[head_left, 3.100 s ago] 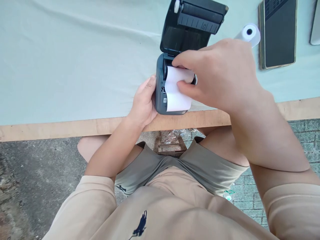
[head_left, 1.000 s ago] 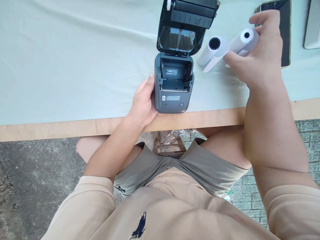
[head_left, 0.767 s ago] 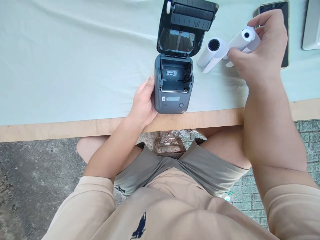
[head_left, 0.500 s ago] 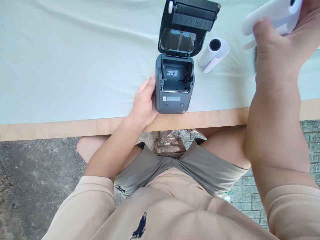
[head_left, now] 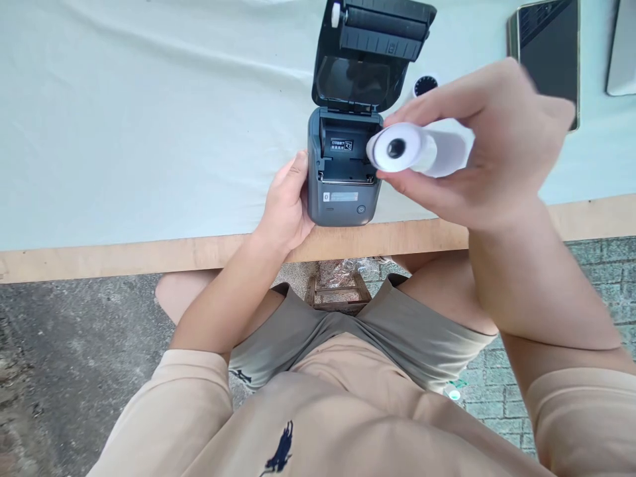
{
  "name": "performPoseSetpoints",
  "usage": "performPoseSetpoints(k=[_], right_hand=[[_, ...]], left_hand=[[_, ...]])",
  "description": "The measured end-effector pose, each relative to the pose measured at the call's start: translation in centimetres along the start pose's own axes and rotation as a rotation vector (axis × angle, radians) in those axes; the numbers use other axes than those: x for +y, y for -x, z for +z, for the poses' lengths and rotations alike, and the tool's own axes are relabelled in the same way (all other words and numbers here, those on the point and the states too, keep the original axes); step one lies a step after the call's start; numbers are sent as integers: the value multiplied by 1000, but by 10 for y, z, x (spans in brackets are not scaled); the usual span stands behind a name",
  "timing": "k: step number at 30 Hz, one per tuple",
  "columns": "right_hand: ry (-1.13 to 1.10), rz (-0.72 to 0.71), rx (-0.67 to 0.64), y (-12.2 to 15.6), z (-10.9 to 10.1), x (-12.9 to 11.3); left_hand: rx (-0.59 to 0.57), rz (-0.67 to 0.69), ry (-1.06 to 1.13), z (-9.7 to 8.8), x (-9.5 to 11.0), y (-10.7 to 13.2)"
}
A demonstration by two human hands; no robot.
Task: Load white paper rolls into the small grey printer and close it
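Note:
My left hand [head_left: 288, 202] grips the left side of a dark grey portable label printer [head_left: 342, 199], whose lid [head_left: 370, 40] is swung up and back. Its paper bay shows no roll inside. Between the thumb and fingers of my right hand [head_left: 491, 146] is a white paper roll [head_left: 396, 147], its round end with a dark core facing me. The roll is just over the right edge of the printer's bay; whether it touches the printer I cannot tell. Behind my right fingers, a second paper roll [head_left: 426, 85] stands on the table, mostly hidden.
A dark-screened phone [head_left: 549, 59] lies at the back right, with part of a grey device [head_left: 623, 53] beyond it. A pale cloth [head_left: 149, 132] covers the table, and its bare wooden front edge [head_left: 99, 262] runs above my knees.
My right hand has brought the paper roll from the upper right, leftward and down to the printer, turning its end toward me. The phone is uncovered. My left hand and the printer have barely moved.

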State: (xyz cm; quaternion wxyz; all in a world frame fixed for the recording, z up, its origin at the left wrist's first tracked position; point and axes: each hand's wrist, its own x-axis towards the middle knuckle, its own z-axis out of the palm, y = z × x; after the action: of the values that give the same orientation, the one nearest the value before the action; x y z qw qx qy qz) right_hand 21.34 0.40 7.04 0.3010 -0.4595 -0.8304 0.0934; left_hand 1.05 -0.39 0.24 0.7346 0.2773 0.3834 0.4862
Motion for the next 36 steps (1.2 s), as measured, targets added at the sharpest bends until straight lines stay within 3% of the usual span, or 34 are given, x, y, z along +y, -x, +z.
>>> performPoseSetpoints(k=[2,4,11,15,22,36], right_hand=[[75,-89,50,-3,3,-11],[157,-81,55,-8,5,-17],[351,7,-164,-24,9,-19],[431,-18,-190,-25,13,-18],[486,-6,-217,-26,17,-21],[541,51,-282,-26,14,-30]], left_hand=[[-3,-2,3,0,0,0],[-7,-2,9,0,0,0],[-18,-32,-10,2,3,1],[-12,-22,-21,2,3,1],[-43,-45,28,2,3,2],[49,-31,4,4,2,3]])
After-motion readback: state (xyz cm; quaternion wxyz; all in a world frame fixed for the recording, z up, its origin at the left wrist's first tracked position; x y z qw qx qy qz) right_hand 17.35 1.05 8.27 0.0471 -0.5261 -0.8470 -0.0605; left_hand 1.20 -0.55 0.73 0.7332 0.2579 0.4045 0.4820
